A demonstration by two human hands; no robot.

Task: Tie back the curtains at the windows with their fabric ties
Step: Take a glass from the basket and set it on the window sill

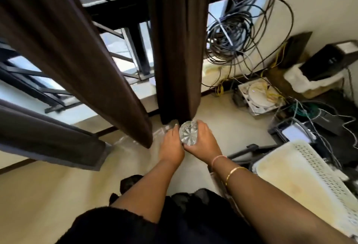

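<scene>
Far left: grey curtain point(48, 137) hangs loose, with no tie visible on it. Next right, left brown curtain point(81, 54) falls to a point near the floor point(58, 195), also unbound.

Centre, near: left hand point(171, 143) lies against the left side of a clear glass point(188, 132), fingers pointing away. Cannot tell whether they curl round it. Just beyond, middle brown curtain point(178, 50) hangs straight, its hem just past the glass. Right hand point(201, 139) wraps the glass from the right, fingers over the far rim, holding it. No fabric tie shows anywhere in view.

Judgement: both hands are taken up by the glass, so no tying has begun. The step in hand looks like clearing it from under the hem.

- Set it down upright on bare floor, on the near side, apart from all three hems.
- Keep it off the right: the cables point(232, 40) trail down the wall there, and the white basket point(310, 176) crowds the near right.
- Once the hands are free, look for the tie before gathering any folds. It may hang behind a panel.
- Gather the middle panel into one bundle first, then wrap.
</scene>
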